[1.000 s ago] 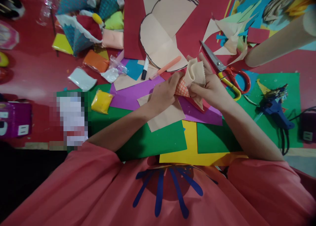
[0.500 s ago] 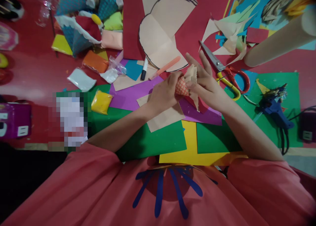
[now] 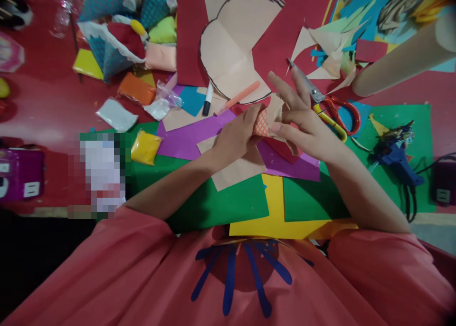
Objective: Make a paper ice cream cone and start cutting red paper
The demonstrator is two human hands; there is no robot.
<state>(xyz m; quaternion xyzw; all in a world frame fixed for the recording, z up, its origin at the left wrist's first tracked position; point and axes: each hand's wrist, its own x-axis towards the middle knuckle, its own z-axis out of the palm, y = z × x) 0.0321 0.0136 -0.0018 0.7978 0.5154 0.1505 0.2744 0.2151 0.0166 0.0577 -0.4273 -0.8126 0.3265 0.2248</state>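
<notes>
"Position of the orange-lattice paper piece (image 3: 262, 123)?"

"Between both hands, right against the fingers of the left hand (image 3: 237, 133), partly hidden by them."

"And the grip on that side?"

"Closed around the piece, with fingertips curled over its upper edge. Knuckles upward, palm out of sight."

"On the other side, the same?"

"No, looser. Thumb and index finger of the right hand (image 3: 302, 121) pinched on the tan zigzag-edged paper (image 3: 275, 108), just beside the lattice. Other fingers lifted and spread, pointing away from the body."

"Touching, the lattice and the tan paper?"

"Yes, side by side, with a curled tan end below the right thumb. Impossible to tell whether joined or only pressed together."

"Underneath?"

"Flat tan scrap (image 3: 240, 169) below the left wrist, over a purple sheet (image 3: 299, 163) and a green sheet (image 3: 213, 197)."

"Near the right fingers?"

"Scissors (image 3: 315, 94) with red and yellow handles, open at the grips. Blade partly behind the raised fingertips in the view, contact unclear. Farther to the right, a blue glue gun (image 3: 399, 162)."

"Beyond the hands?"

"Orange stick (image 3: 244, 96) across the edge of a black-outlined tan cutout (image 3: 231, 55), with a black-capped marker (image 3: 207, 100) to its left."
</notes>
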